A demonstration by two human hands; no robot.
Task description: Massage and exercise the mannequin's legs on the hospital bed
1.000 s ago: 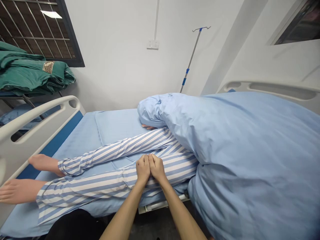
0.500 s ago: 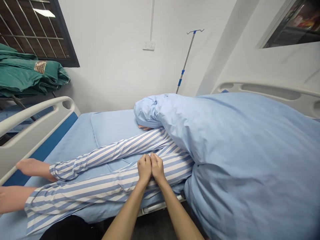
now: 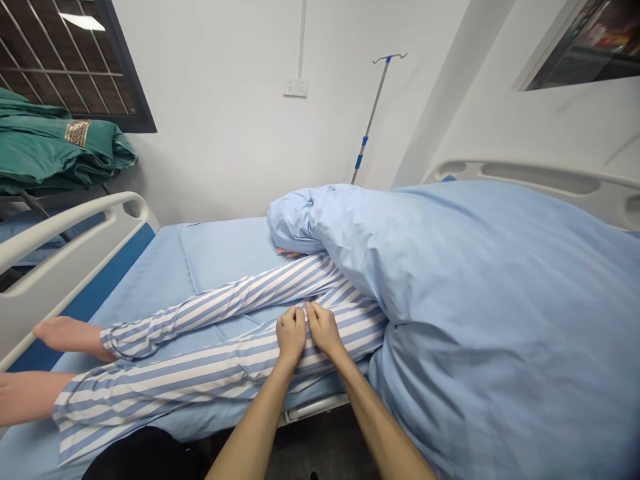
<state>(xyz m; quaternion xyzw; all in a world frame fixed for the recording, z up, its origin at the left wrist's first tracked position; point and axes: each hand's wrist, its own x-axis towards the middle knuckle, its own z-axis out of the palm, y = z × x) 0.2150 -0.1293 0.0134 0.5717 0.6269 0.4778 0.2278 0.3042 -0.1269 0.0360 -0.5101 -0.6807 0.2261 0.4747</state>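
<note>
My left hand (image 3: 291, 332) is curled into a fist above the near thigh of a lying figure in blue-and-white striped trousers (image 3: 200, 373). Beside it, with a narrow gap between, my right hand (image 3: 321, 327) is also a fist, thumb side facing the left one. Neither fist shows anything in it, and the cloth around them is not pulled up. Whether the knuckles press on the thigh, I cannot tell. A light blue quilt (image 3: 450, 280) hides the figure's upper body. A few fingers of the figure (image 3: 289, 253) stick out at its edge.
The figure's bare feet (image 3: 65, 333) point toward the bed's footboard (image 3: 95, 247) at left. The sheet (image 3: 225, 247) is light blue. Behind the bed stands a drip pole (image 3: 373, 113). Folded green bedding (image 3: 60, 153) lies at far left; a headboard (image 3: 540, 177) is at right.
My fists have moved apart a little, the right one shifting slightly right, so a gap shows between them. The lying figure and the quilt look the same.
</note>
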